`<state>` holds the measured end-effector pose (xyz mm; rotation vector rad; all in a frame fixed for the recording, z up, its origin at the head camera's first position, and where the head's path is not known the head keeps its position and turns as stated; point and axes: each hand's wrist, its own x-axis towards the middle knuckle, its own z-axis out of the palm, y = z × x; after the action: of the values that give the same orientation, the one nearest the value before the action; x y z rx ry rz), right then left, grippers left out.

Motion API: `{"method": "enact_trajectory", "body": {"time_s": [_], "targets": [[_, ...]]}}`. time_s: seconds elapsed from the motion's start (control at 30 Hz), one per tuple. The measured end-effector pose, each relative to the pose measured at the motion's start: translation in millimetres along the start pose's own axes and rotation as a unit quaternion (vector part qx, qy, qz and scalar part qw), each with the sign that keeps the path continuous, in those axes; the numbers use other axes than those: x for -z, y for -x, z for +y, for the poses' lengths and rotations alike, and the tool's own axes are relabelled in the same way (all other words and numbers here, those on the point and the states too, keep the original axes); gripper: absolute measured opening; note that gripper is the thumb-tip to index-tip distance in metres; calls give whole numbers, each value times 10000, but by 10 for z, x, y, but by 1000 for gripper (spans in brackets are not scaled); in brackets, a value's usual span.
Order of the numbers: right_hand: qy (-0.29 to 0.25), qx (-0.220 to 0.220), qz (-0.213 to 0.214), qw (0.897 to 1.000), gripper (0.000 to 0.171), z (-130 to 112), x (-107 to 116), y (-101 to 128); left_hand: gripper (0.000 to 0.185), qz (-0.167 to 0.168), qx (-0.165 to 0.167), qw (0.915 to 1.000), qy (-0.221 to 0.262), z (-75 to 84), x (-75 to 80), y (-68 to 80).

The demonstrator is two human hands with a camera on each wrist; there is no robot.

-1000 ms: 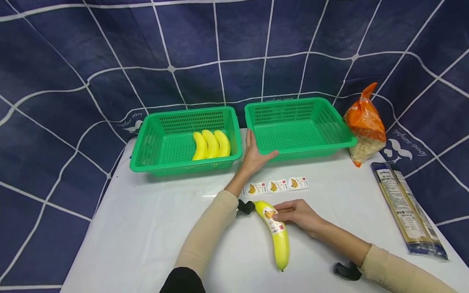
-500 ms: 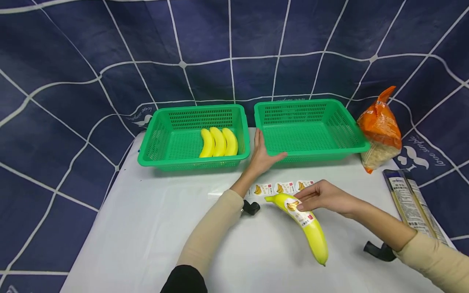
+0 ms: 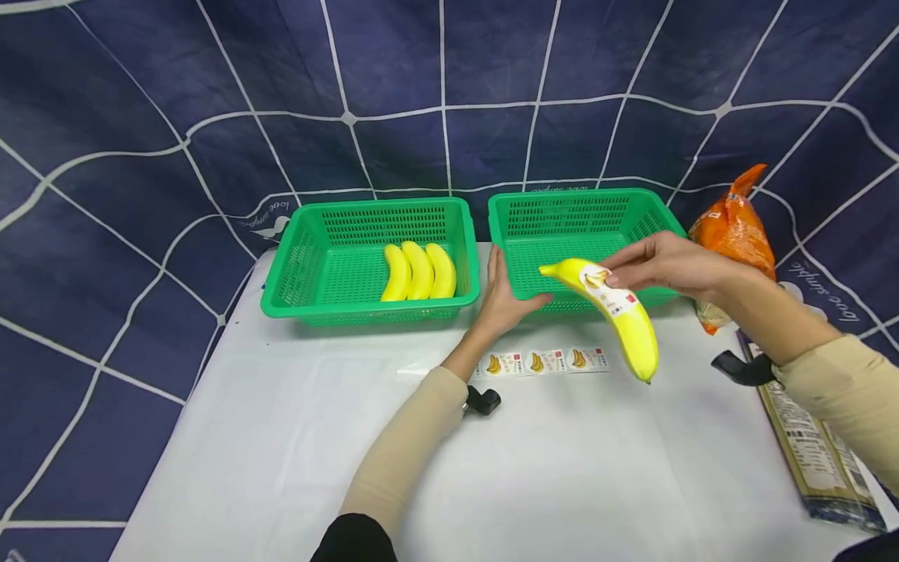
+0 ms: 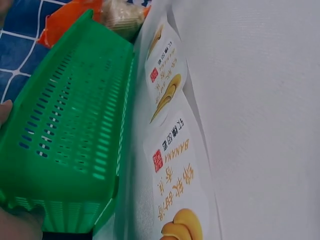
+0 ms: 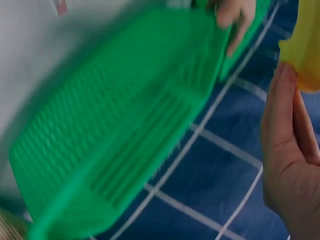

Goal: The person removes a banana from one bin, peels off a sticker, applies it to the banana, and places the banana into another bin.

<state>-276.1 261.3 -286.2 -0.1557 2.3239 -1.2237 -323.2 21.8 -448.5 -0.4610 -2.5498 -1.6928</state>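
Note:
In the head view, my right hand [image 3: 663, 265] pinches a yellow banana [image 3: 637, 339] between thumb and fingers. The banana hangs tilted in the air, stem to the left, over the front side of the right green basket [image 3: 562, 207]. A white label with a banana picture [image 3: 616, 300] is stuck on its upper side. My left hand [image 3: 500, 303] touches that basket's front left corner, fingers straight along the side and thumb spread along the front. In the right wrist view the banana [image 5: 307, 55] shows only partly, above my fingertips.
The left green basket [image 3: 316, 308] holds 3 bananas [image 3: 420, 272] side by side. A strip of banana labels [image 3: 548, 362] lies before the baskets. At the right stand an orange bag [image 3: 733, 226] and a flat long package [image 3: 808, 453]. A blue curtain [image 3: 393, 70] hangs behind.
My right hand has lifted the labelled banana off the table and carried it forward and to the right, up to the right basket. My left hand has stayed at the basket's corner.

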Motion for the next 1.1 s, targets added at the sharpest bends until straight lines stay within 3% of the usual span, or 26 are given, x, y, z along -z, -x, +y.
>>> {"method": "enact_trajectory", "body": {"time_s": [0.17, 0.37, 0.6, 0.9, 1.1], "targets": [[-109, -111, 205, 9997, 52, -97, 419, -248, 125, 31, 37, 9998, 202, -22, 4, -10], [-394, -395, 200, 9982, 22, -116, 874, -568, 125, 52, 18, 9997, 251, -41, 28, 4], [-797, -634, 203, 9946, 12, 54, 1255, -883, 122, -34, 92, 9989, 460, -36, 1, 18], [-461, -799, -94, 9957, 14, 479, 1410, -1097, 122, -91, 112, 9987, 494, 12, -67, 131], [-680, -1177, -479, 9896, 18, 713, 1386, -1170, 121, -194, 75, 9990, 394, 62, -66, 182]]}}
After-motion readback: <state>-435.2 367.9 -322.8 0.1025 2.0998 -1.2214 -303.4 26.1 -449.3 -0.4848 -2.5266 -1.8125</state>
